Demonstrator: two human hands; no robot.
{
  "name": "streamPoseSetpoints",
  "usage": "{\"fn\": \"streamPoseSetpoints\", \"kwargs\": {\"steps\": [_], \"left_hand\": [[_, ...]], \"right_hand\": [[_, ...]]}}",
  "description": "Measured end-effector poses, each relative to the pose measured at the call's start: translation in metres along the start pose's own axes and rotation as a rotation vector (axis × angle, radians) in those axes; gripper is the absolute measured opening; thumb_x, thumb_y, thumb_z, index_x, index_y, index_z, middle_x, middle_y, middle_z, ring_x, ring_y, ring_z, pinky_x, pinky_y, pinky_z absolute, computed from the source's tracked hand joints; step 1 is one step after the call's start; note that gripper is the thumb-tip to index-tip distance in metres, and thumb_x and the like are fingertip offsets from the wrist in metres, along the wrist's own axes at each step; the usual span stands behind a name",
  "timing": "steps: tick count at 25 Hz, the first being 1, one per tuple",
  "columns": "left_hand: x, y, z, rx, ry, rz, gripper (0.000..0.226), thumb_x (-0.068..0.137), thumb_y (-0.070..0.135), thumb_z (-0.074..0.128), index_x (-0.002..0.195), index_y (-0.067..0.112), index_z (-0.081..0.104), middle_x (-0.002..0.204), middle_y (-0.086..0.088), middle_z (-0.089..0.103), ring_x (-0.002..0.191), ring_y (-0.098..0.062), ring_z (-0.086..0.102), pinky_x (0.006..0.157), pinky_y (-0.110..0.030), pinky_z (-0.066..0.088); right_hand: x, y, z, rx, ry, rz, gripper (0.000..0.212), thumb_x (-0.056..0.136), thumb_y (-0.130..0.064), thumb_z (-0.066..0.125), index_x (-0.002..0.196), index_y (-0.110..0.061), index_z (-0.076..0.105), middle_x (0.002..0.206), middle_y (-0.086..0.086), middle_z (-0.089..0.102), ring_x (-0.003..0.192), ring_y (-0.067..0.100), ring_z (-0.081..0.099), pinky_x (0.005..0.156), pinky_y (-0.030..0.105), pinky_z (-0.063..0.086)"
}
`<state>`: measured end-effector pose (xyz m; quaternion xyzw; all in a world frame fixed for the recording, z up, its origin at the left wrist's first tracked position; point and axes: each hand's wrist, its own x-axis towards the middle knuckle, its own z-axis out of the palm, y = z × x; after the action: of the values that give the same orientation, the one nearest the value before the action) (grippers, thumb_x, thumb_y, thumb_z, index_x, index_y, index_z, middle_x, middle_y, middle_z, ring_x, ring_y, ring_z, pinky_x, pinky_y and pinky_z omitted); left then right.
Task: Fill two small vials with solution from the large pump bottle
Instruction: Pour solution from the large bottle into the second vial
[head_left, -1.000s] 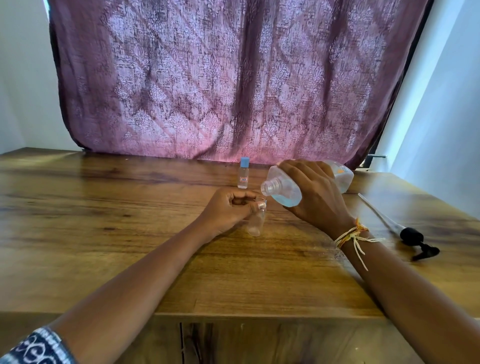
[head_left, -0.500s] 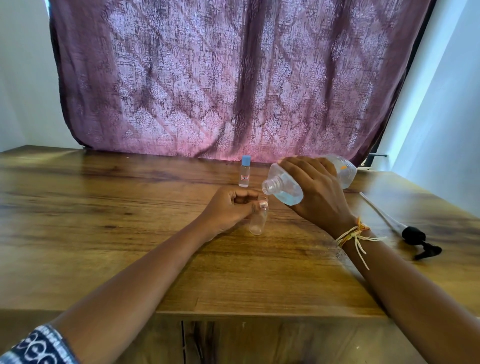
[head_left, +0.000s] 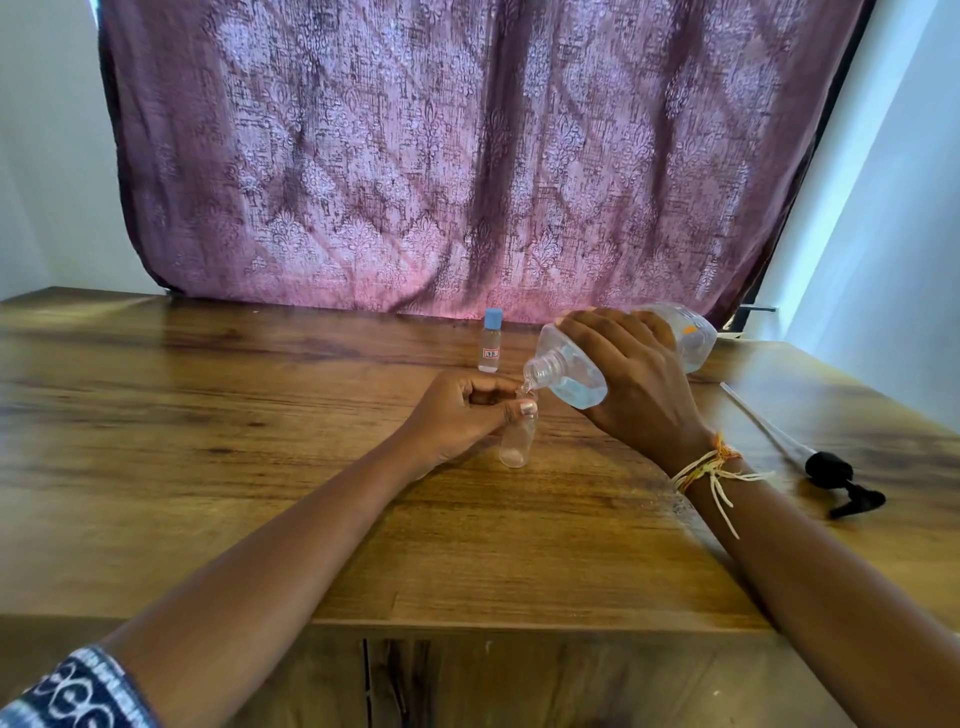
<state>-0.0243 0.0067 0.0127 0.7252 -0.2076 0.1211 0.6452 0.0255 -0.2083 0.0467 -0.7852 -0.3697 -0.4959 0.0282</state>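
Observation:
My right hand (head_left: 631, 387) grips the large clear bottle (head_left: 571, 371), tipped on its side with its open neck pointing left and down; pale blue liquid pools in its lower side. The neck's lip sits right over the mouth of a small clear vial (head_left: 516, 441), which stands on the wooden table (head_left: 260, 467) with my left hand (head_left: 460, 415) pinching its top. A drop hangs at the lip. The vial looks almost empty. A second small vial (head_left: 490, 347) with a blue cap and a label stands upright farther back.
The black pump head (head_left: 836, 475) with its long white dip tube lies on the table at the right. A purple patterned curtain (head_left: 441, 156) hangs behind the table. The table's front edge runs below my forearms.
The large bottle has tipped further and its neck has come down onto the vial's mouth. My left hand holds the vial in about the same spot.

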Motion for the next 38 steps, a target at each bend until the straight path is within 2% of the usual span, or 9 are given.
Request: {"fn": "streamPoseSetpoints", "kwargs": {"steps": [2,7,13,22,29,35,38], "left_hand": [[0.0003,0.0000,-0.0004,0.006,-0.004,0.009,0.017,0.081,0.011,0.074,0.087,0.027,0.076,0.086,0.011,0.077,0.084,-0.004,0.071,0.072,-0.019,0.057],[0.0011,-0.0016,-0.0009,-0.012,-0.007,-0.004,0.015,0.081,0.009,0.074,0.089,0.022,0.076,0.083,0.010,0.077,0.082,-0.004,0.071,0.064,-0.017,0.055],[0.0019,-0.0030,-0.0012,0.003,-0.014,0.016,0.016,0.082,0.008,0.073,0.090,0.021,0.075,0.084,0.013,0.077,0.083,-0.001,0.071,0.067,-0.014,0.054],[0.0037,-0.0068,-0.0027,0.007,-0.013,0.029,0.016,0.081,0.010,0.074,0.091,0.021,0.076,0.089,0.008,0.077,0.087,-0.006,0.071,0.075,-0.020,0.057],[0.0038,-0.0071,-0.0025,-0.018,-0.008,0.015,0.015,0.081,0.007,0.074,0.088,0.021,0.076,0.086,0.008,0.077,0.083,-0.006,0.072,0.069,-0.018,0.055],[0.0028,-0.0049,-0.0031,-0.008,-0.017,0.015,0.017,0.081,0.008,0.074,0.090,0.022,0.076,0.088,0.013,0.077,0.085,-0.002,0.071,0.069,-0.014,0.054],[0.0027,-0.0053,-0.0028,-0.016,-0.017,0.005,0.016,0.082,0.007,0.073,0.090,0.021,0.076,0.089,0.010,0.077,0.087,-0.005,0.072,0.070,-0.017,0.055]], "right_hand": [[-0.0003,0.0004,0.0007,0.000,0.000,0.000,0.048,0.086,-0.043,0.065,0.126,-0.017,0.060,0.126,0.001,0.064,0.117,0.026,0.059,0.093,0.047,0.042],[-0.0002,0.0012,0.0010,-0.002,0.002,0.003,0.048,0.086,-0.043,0.066,0.126,-0.017,0.060,0.127,0.002,0.064,0.117,0.026,0.059,0.094,0.047,0.042],[0.0001,0.0018,0.0008,-0.011,0.006,0.010,0.048,0.086,-0.044,0.066,0.126,-0.018,0.060,0.127,0.001,0.064,0.118,0.025,0.059,0.094,0.047,0.041],[-0.0003,0.0016,0.0007,-0.026,0.025,-0.001,0.049,0.084,-0.042,0.067,0.126,-0.017,0.059,0.127,0.001,0.064,0.117,0.025,0.060,0.094,0.045,0.039],[0.0001,0.0019,-0.0002,-0.022,0.019,0.008,0.049,0.084,-0.043,0.066,0.126,-0.017,0.060,0.127,0.002,0.064,0.117,0.026,0.060,0.094,0.046,0.040],[0.0008,0.0013,-0.0007,-0.029,0.029,0.007,0.047,0.086,-0.044,0.066,0.125,-0.018,0.062,0.127,0.000,0.065,0.117,0.025,0.060,0.093,0.045,0.040],[0.0009,0.0013,-0.0009,-0.026,0.030,0.010,0.048,0.085,-0.043,0.066,0.125,-0.017,0.062,0.127,0.000,0.065,0.117,0.025,0.060,0.093,0.045,0.041]]}}
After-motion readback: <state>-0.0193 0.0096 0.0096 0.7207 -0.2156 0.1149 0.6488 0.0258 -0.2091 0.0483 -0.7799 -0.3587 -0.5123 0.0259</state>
